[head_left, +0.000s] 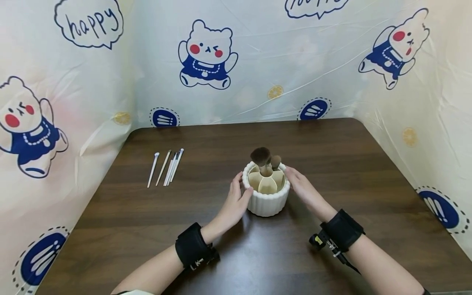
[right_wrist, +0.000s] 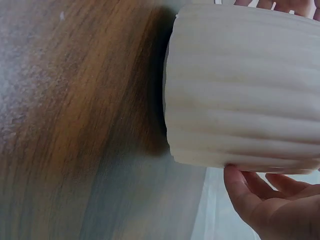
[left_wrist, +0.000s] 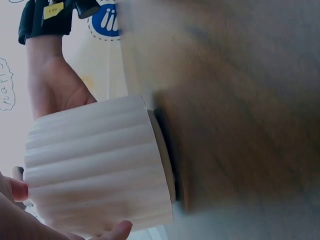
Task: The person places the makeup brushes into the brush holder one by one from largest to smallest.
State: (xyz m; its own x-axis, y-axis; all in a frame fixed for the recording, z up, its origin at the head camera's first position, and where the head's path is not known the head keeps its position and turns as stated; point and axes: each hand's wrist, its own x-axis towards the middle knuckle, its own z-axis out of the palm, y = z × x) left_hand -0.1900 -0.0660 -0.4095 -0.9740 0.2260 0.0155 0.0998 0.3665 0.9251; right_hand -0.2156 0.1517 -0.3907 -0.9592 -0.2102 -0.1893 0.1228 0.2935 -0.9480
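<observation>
Brushes (head_left: 169, 170) with slim handles, five in all, are laid out on the left part of the brown tabletop (head_left: 155, 221), two spaced slightly apart and three bunched together. Farther right, above a black wristband (head_left: 192, 246), the left hand (head_left: 230, 207) is curved against the left side of a white ribbed holder (head_left: 268, 204), with the thumb pressed to its front. The holder is kept upright between both hands near the middle of the tabletop; whether its base is in contact cannot be told. Its divided interior is partly filled, at the back, by brown-headed makeup brushes (head_left: 260, 156). The holder's right side is gripped by the right hand (head_left: 309, 194), fingertips set near the rim; a second black band (head_left: 343, 230) is worn on that wrist.
</observation>
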